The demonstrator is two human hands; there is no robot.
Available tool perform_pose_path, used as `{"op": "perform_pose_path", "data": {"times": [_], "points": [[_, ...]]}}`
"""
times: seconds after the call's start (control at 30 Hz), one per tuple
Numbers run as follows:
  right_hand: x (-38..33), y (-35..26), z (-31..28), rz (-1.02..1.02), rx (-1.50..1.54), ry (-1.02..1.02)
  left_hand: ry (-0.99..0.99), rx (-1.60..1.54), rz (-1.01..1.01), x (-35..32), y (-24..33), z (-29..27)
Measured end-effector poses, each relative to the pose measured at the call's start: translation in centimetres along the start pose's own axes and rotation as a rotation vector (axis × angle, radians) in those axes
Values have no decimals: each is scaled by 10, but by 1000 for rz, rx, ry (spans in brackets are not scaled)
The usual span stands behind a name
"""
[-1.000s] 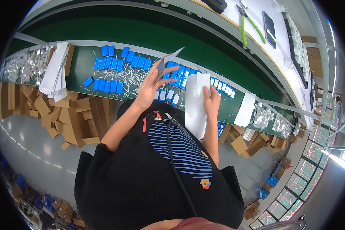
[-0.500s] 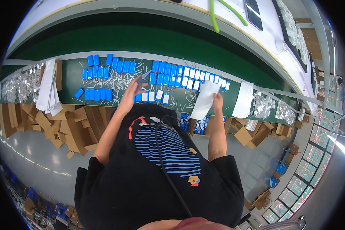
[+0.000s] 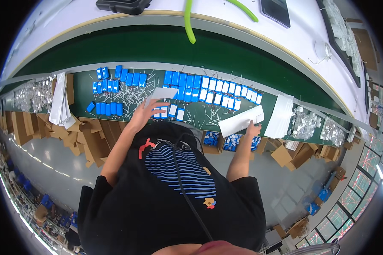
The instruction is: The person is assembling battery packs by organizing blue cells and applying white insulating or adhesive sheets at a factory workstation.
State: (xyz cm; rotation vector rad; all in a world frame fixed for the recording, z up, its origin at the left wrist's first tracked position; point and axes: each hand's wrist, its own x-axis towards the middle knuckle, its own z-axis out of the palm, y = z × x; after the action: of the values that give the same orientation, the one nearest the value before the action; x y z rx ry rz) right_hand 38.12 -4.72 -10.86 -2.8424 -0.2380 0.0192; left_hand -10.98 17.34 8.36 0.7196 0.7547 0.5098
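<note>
Head view: green workbench [image 3: 127, 46], grey floor [image 3: 51, 165]

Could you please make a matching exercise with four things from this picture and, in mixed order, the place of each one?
Things:
1. white sheet in the left hand
2. white sheet in the right hand
3. green hose
4. flat cardboard pieces

Places:
A. on the white surface beyond the green belt
B. below the belt's near edge, left of the person
C. above the small blue packs in the middle
D. at the belt's near edge, next to a white stack

Pairs: 1-C, 2-D, 3-A, 4-B
</note>
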Motion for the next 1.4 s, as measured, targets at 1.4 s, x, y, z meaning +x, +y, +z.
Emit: {"op": "perform_pose_path", "data": {"times": [1.4], "points": [[-161, -216, 31, -702, -26, -550, 192, -63, -91, 8, -45, -25]]}}
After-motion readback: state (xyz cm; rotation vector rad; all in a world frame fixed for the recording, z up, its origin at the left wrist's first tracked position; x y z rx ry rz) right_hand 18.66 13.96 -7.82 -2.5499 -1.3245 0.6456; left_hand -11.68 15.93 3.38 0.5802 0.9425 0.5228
